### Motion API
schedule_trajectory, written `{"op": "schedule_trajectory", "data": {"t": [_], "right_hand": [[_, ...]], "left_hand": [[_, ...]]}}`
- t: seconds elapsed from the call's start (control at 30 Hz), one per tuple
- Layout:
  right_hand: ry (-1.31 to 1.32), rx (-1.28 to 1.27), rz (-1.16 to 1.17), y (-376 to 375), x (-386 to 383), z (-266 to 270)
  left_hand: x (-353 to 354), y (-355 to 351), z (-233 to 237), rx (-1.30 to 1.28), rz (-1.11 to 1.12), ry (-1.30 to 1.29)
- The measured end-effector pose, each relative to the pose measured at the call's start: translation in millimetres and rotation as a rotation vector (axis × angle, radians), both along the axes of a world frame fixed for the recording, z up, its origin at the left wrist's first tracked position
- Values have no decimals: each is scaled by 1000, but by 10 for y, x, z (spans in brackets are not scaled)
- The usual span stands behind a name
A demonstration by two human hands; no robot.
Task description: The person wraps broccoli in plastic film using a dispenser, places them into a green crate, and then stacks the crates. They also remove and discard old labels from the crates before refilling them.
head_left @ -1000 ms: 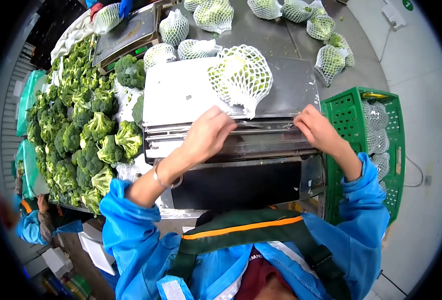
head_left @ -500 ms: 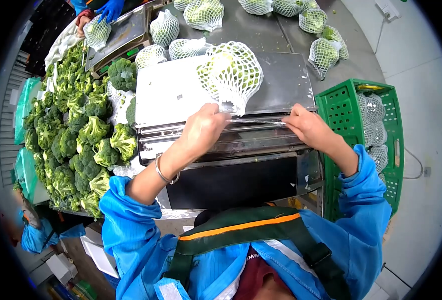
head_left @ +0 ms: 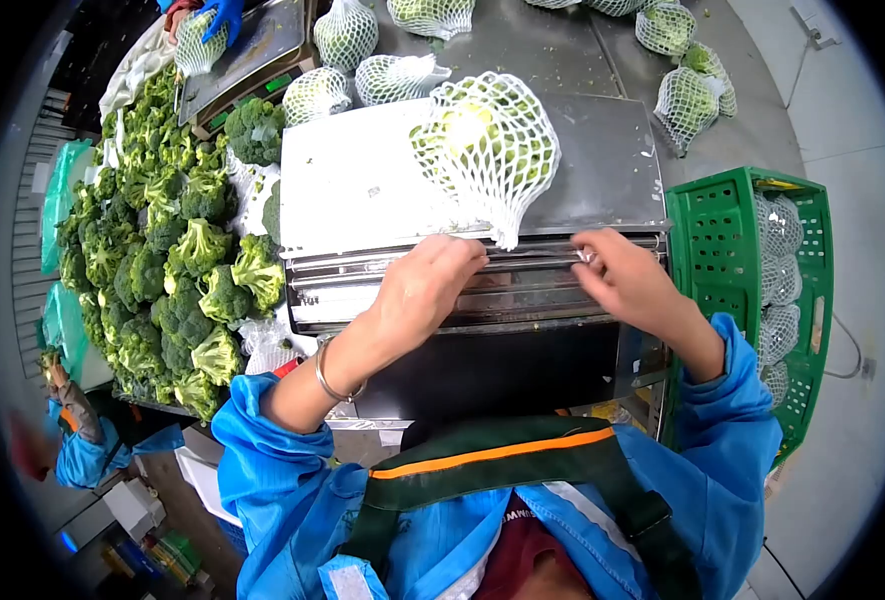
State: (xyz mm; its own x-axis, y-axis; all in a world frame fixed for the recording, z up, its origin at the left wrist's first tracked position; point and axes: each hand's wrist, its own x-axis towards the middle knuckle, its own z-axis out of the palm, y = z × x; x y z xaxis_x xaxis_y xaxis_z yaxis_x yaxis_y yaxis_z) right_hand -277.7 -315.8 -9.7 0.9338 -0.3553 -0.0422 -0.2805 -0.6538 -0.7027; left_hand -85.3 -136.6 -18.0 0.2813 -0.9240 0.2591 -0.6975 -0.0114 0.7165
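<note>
A broccoli head in white foam netting (head_left: 492, 140) lies on the metal top of the wrapping machine (head_left: 602, 160), its gathered net end pointing toward me. My left hand (head_left: 424, 290) is at the front rollers, fingers pressed together; what they hold, if anything, is hidden. To the right, my right hand (head_left: 627, 275) is closed with a small bit of clear film (head_left: 586, 256) at its fingertips. Neither hand touches the netted head. Below the rollers is a black panel (head_left: 482, 370).
Loose broccoli (head_left: 162, 270) is piled on the left. More netted heads (head_left: 346, 34) lie behind the machine and at the back right (head_left: 686, 105). A green crate (head_left: 714, 240) with wrapped heads stands right. A co-worker's blue-gloved hand (head_left: 224, 18) is at the upper left.
The film stretched between my hands is no longer visible there. My right hand has drawn in its fingers around a bit of film. The whole view has shifted slightly.
</note>
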Motion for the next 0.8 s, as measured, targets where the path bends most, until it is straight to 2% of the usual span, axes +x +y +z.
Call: {"op": "schedule_trajectory", "data": {"t": [0.03, 0.1, 0.13, 0.17, 0.23, 0.33, 0.43, 0.53, 0.57, 0.6, 0.63, 0.67, 0.7, 0.73, 0.77, 0.8], "right_hand": [[-28, -137, 79, 1, 53, -17], [-88, -415, 234, 24, 151, -53], [-185, -386, 233, 95, 182, -43], [-210, -362, 248, 149, 200, 8], [-194, -314, 230, 119, 118, 58], [-164, -268, 187, 146, -121, 252], [-245, -327, 163, 235, -279, 636], [-361, -406, 91, 247, -276, 1093], [-400, -426, 84, 180, -228, 1259], [-469, -554, 131, 61, -109, 1455], [-550, -536, 59, -96, 20, 1486], [-604, -394, 9, -330, 227, 1457], [-584, -195, -6, -533, 500, 1432], [-566, 1, -18, -722, 762, 1396], [-514, -59, 21, -959, 950, 1166], [-464, -121, 61, -1163, 1085, 829]], "left_hand": [[-23, 5, -4, 43, 18, 25], [-278, 151, 317, 11, 15, 42], [-313, 173, 469, -237, -254, -93], [-440, 256, 406, -362, -221, -2], [-417, 471, 464, -216, -235, -42], [-287, 669, 601, -167, -243, -133], [-228, 696, 1083, -202, -267, -153], [-52, 588, 1357, -355, -185, -79], [113, 493, 1521, -377, -227, -79], [302, 325, 1595, -428, -204, -116], [492, 156, 1668, -479, -178, -154], [681, -13, 1743, -529, -149, -191], [1047, -212, 1673, -497, -146, -532], [1251, -394, 1524, -459, -196, -677], [1516, -513, 1246, -362, -222, -920], [1742, -589, 898, -188, -321, -935]]}}
